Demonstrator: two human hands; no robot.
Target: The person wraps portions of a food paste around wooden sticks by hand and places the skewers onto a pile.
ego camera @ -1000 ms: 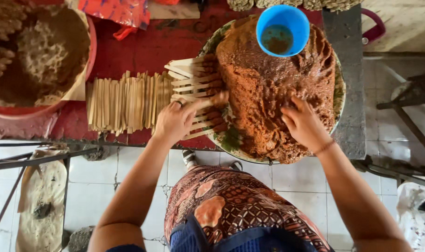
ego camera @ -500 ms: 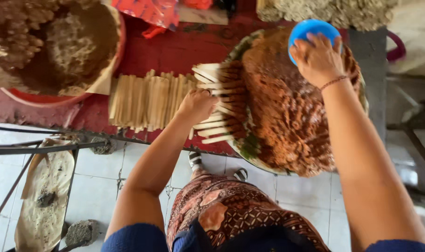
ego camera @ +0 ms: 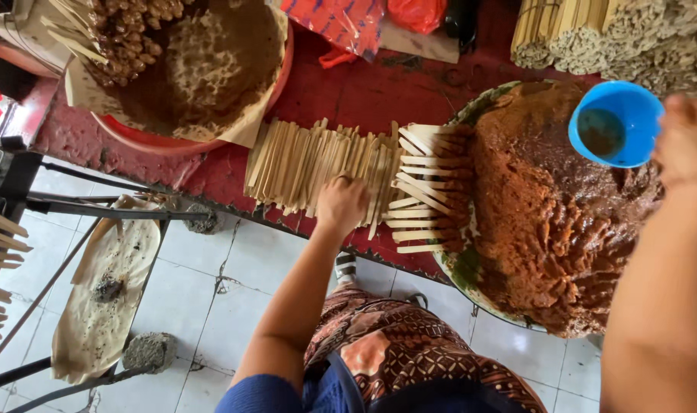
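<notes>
The left hand (ego camera: 341, 203) rests knuckles-up on the row of flat bamboo skewers (ego camera: 310, 164) laid along the red table (ego camera: 364, 92), fingers curled down among them; whether it has pinched one cannot be told. The right hand (ego camera: 685, 138) is raised near the blue bowl (ego camera: 616, 122) that sits on the mound of brown minced paste (ego camera: 547, 206), but only its back shows, so its grip is unclear. A handful of skewers (ego camera: 425, 191) already have their tips pressed into the mound's left flank, while most of the row lies bare and the mound looks largely unused, so the work seems early. Room is tight: the table's front edge runs just under the left hand, the round tray (ego camera: 459, 268) overhangs it, and a red basin (ego camera: 172, 141) crowds the far left.
</notes>
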